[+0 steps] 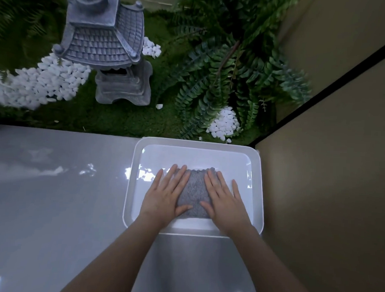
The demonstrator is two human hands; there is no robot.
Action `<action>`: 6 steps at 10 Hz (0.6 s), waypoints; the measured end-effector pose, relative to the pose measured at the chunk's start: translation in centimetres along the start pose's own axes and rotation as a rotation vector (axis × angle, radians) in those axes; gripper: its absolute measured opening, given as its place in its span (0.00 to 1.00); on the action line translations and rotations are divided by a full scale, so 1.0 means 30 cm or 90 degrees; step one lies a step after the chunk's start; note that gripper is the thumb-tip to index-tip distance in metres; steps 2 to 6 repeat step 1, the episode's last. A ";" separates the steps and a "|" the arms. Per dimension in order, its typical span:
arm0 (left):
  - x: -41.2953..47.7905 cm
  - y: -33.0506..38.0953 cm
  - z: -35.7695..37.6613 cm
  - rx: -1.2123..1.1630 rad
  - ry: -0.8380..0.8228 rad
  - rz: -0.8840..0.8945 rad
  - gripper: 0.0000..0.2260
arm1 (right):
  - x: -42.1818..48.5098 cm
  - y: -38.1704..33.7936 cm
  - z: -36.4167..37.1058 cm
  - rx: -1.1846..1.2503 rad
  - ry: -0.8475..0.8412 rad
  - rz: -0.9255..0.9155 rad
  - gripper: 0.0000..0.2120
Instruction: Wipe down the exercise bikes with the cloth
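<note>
A grey textured cloth (193, 190) lies folded in a white rectangular basin (259, 187) that holds shallow water. My left hand (163, 194) rests flat on the cloth's left side, fingers spread. My right hand (225, 196) lies flat on its right side, fingers spread too. Both palms press down on the cloth; neither hand grips it. No exercise bike is in view.
The basin stands on a glossy grey floor (54, 195) beside a beige wall (327, 194) on the right. Behind it is a moss bed with a stone pagoda lantern (107, 49), white pebbles (36, 83) and ferns (222, 70).
</note>
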State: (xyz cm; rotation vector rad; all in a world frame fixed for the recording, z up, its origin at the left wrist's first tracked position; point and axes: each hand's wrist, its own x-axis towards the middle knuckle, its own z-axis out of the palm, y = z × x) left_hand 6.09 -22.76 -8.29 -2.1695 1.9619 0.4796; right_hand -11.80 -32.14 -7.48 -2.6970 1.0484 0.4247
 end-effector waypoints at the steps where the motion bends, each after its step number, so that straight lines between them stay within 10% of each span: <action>1: -0.011 0.002 -0.049 0.010 -0.047 -0.030 0.42 | -0.006 0.006 -0.054 0.062 -0.032 0.034 0.37; 6: -0.011 0.002 -0.049 0.010 -0.047 -0.030 0.42 | -0.006 0.006 -0.054 0.062 -0.032 0.034 0.37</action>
